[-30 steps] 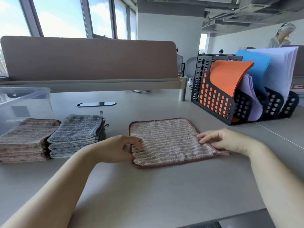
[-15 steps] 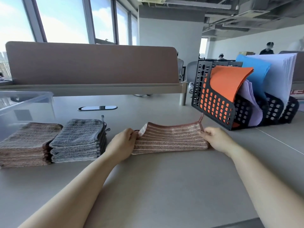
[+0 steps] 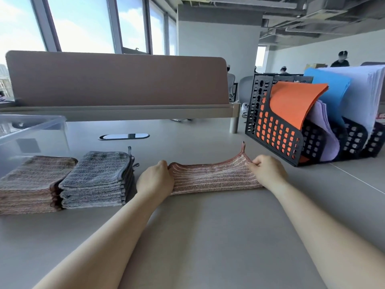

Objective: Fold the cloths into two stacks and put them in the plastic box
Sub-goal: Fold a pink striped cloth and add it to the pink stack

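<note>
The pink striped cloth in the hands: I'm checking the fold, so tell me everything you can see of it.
The pink striped cloth is terry-looking, with pale stripes and a brown bound edge. It lies on the grey table, seemingly doubled over, top edge sagging midway. The left hand grips its left end; the right hand pinches the right corner, where a loop sticks up.
</note>
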Demonstrator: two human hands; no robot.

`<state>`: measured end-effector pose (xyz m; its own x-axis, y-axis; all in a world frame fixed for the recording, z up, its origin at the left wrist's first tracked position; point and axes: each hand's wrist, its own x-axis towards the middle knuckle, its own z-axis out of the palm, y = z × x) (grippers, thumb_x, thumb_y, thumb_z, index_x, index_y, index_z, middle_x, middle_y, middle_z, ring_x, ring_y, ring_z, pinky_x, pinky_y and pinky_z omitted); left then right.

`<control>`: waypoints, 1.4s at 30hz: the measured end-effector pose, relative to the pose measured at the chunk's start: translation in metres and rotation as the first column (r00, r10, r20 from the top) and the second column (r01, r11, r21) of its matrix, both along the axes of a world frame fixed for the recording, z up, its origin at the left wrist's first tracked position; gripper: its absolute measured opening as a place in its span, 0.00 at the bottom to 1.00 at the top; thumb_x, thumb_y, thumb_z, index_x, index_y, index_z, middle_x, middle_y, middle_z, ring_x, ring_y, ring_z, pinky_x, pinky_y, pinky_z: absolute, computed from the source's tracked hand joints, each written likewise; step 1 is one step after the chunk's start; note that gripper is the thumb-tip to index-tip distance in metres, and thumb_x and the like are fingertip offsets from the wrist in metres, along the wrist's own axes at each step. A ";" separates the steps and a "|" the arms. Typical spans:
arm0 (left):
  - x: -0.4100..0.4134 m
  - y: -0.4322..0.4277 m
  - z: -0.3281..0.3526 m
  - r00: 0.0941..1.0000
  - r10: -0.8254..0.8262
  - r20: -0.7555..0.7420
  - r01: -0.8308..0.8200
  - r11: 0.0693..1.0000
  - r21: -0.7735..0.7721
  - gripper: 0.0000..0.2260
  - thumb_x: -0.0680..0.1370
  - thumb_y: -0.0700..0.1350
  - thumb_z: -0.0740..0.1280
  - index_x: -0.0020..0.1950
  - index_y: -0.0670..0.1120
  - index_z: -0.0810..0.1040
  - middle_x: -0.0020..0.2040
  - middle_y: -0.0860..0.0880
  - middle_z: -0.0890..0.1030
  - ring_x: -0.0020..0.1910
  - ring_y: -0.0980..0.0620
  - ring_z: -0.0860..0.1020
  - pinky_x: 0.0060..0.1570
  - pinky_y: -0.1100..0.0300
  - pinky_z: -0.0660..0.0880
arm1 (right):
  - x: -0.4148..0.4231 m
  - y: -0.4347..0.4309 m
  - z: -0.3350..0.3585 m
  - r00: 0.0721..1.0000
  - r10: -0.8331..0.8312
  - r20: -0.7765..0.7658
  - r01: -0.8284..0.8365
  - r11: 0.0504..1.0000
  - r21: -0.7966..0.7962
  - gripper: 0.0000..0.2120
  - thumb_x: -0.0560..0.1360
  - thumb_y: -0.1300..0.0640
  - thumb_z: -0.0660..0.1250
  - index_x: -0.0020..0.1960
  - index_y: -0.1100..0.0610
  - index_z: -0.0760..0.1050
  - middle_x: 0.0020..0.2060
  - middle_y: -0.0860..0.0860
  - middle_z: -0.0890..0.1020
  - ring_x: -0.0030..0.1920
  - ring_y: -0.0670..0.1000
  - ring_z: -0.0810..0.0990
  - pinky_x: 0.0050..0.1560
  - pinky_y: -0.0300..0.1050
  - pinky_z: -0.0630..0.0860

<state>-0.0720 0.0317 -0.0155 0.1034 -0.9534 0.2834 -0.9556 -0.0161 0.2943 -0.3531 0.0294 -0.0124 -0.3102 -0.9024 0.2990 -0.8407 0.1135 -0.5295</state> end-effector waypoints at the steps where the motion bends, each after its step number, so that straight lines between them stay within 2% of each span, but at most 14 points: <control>1: -0.002 -0.001 0.000 0.999 0.002 0.032 -0.003 1.000 0.004 0.08 0.81 0.46 0.53 0.50 0.45 0.69 0.46 0.44 0.79 0.40 0.43 0.72 0.34 0.56 0.66 | 0.002 0.000 -0.001 0.997 -0.028 -0.076 0.029 0.999 0.014 0.11 0.77 0.49 0.62 0.43 0.55 0.76 0.36 0.50 0.80 0.40 0.53 0.78 0.37 0.44 0.72; 4: -0.007 -0.002 0.003 0.995 0.017 0.103 -0.017 1.000 -0.002 0.04 0.80 0.44 0.52 0.47 0.47 0.65 0.36 0.47 0.74 0.37 0.43 0.72 0.30 0.58 0.63 | 0.003 0.001 -0.005 0.960 -0.051 -0.275 0.059 0.998 0.024 0.11 0.78 0.49 0.59 0.42 0.54 0.71 0.35 0.48 0.78 0.38 0.53 0.76 0.33 0.42 0.66; 10: -0.008 -0.005 0.003 0.992 0.023 0.121 -0.017 0.999 -0.052 0.05 0.81 0.46 0.50 0.48 0.48 0.62 0.32 0.49 0.70 0.35 0.44 0.72 0.28 0.58 0.61 | 0.000 0.003 -0.006 0.965 -0.049 -0.258 0.052 0.999 0.006 0.08 0.80 0.51 0.56 0.48 0.56 0.69 0.40 0.52 0.79 0.41 0.56 0.77 0.37 0.44 0.68; 15: -0.006 -0.006 0.001 0.974 0.026 0.227 -0.029 1.000 0.007 0.11 0.82 0.52 0.52 0.53 0.47 0.68 0.50 0.44 0.80 0.50 0.42 0.78 0.34 0.57 0.62 | 0.004 0.002 -0.010 0.942 -0.040 -0.334 0.051 0.998 0.024 0.10 0.79 0.51 0.57 0.51 0.58 0.70 0.47 0.55 0.81 0.47 0.58 0.79 0.41 0.46 0.71; 17: -0.006 -0.007 0.000 0.981 0.032 0.191 -0.037 0.999 0.020 0.14 0.82 0.53 0.52 0.57 0.45 0.69 0.56 0.43 0.78 0.55 0.41 0.77 0.38 0.55 0.66 | 0.003 0.003 -0.011 0.944 -0.046 -0.328 0.054 0.998 0.016 0.12 0.79 0.50 0.58 0.55 0.58 0.71 0.54 0.55 0.79 0.53 0.58 0.77 0.48 0.48 0.72; 21: -0.008 -0.009 -0.004 0.997 0.010 0.078 -0.017 0.997 0.081 0.22 0.80 0.56 0.52 0.65 0.42 0.71 0.64 0.40 0.71 0.65 0.38 0.68 0.58 0.49 0.68 | 0.002 0.007 -0.007 0.927 -0.096 -0.363 0.085 0.995 -0.048 0.18 0.78 0.49 0.60 0.64 0.56 0.69 0.64 0.55 0.73 0.64 0.58 0.69 0.62 0.51 0.66; 24: -0.010 -0.012 -0.005 1.000 -0.002 0.004 0.002 0.997 0.080 0.22 0.80 0.57 0.54 0.64 0.42 0.71 0.64 0.40 0.71 0.66 0.39 0.66 0.61 0.48 0.67 | 0.021 0.012 0.000 0.921 0.057 -0.386 -0.161 0.957 -0.243 0.17 0.79 0.50 0.58 0.66 0.53 0.71 0.65 0.51 0.75 0.66 0.54 0.70 0.65 0.49 0.63; 25: -0.011 -0.013 -0.005 0.999 -0.013 -0.035 0.015 0.997 0.072 0.21 0.80 0.57 0.54 0.63 0.43 0.71 0.64 0.41 0.71 0.65 0.39 0.67 0.60 0.49 0.67 | 0.031 0.015 0.000 0.901 0.188 -0.392 -0.283 0.938 -0.201 0.19 0.80 0.49 0.56 0.68 0.52 0.70 0.68 0.49 0.73 0.69 0.52 0.68 0.68 0.48 0.61; 27: -0.013 -0.015 -0.005 0.989 -0.031 -0.147 0.039 0.998 0.054 0.18 0.80 0.56 0.54 0.58 0.43 0.71 0.60 0.42 0.75 0.61 0.40 0.71 0.53 0.50 0.68 | 0.052 0.018 -0.003 0.828 0.436 -0.353 -0.452 0.891 0.040 0.24 0.80 0.42 0.49 0.75 0.46 0.58 0.75 0.44 0.60 0.76 0.49 0.55 0.73 0.49 0.50; 30: -0.014 -0.018 -0.005 0.945 -0.056 -0.322 0.062 0.998 0.008 0.18 0.80 0.59 0.52 0.47 0.45 0.68 0.50 0.42 0.80 0.46 0.41 0.75 0.41 0.53 0.67 | 0.068 0.018 -0.008 0.726 0.588 -0.357 -0.445 0.798 0.407 0.28 0.78 0.35 0.42 0.76 0.40 0.46 0.77 0.41 0.46 0.77 0.47 0.42 0.75 0.52 0.41; 32: -0.014 -0.016 -0.005 0.946 -0.053 -0.319 0.050 0.999 -0.017 0.18 0.81 0.57 0.52 0.51 0.44 0.70 0.48 0.44 0.79 0.46 0.42 0.76 0.40 0.54 0.67 | 0.070 0.019 -0.008 0.715 0.597 -0.363 -0.425 0.784 0.453 0.29 0.77 0.34 0.41 0.76 0.40 0.45 0.77 0.41 0.45 0.77 0.47 0.42 0.75 0.52 0.40; 36: -0.010 -0.017 -0.006 0.969 -0.041 -0.243 0.026 0.997 -0.066 0.11 0.79 0.48 0.57 0.56 0.44 0.73 0.51 0.43 0.80 0.51 0.40 0.77 0.41 0.55 0.70 | 0.064 0.021 -0.006 0.752 0.555 -0.356 -0.430 0.822 0.373 0.29 0.78 0.34 0.42 0.76 0.41 0.45 0.77 0.41 0.45 0.77 0.46 0.41 0.75 0.52 0.39; 40: -0.003 -0.019 -0.007 0.954 -0.032 -0.299 0.017 0.998 -0.055 0.10 0.78 0.48 0.61 0.55 0.44 0.73 0.51 0.43 0.80 0.52 0.40 0.77 0.46 0.52 0.74 | 0.058 0.021 -0.007 0.777 0.526 -0.345 -0.348 0.816 0.461 0.30 0.77 0.34 0.43 0.77 0.41 0.44 0.77 0.42 0.44 0.77 0.48 0.41 0.75 0.53 0.39; 42: -0.002 -0.020 -0.008 0.953 -0.034 -0.302 0.019 0.998 -0.052 0.10 0.77 0.49 0.62 0.55 0.45 0.73 0.52 0.43 0.80 0.52 0.41 0.77 0.47 0.53 0.73 | 0.054 0.019 -0.006 0.803 0.489 -0.339 -0.342 0.846 0.410 0.32 0.76 0.33 0.42 0.77 0.43 0.46 0.77 0.43 0.45 0.77 0.49 0.42 0.75 0.53 0.40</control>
<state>-0.0736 0.0117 -0.0230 0.1664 -0.9431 0.2879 -0.8212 0.0291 0.5699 -0.2990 0.0487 -0.0180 0.2051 -0.9787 -0.0117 -0.9724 -0.2024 -0.1163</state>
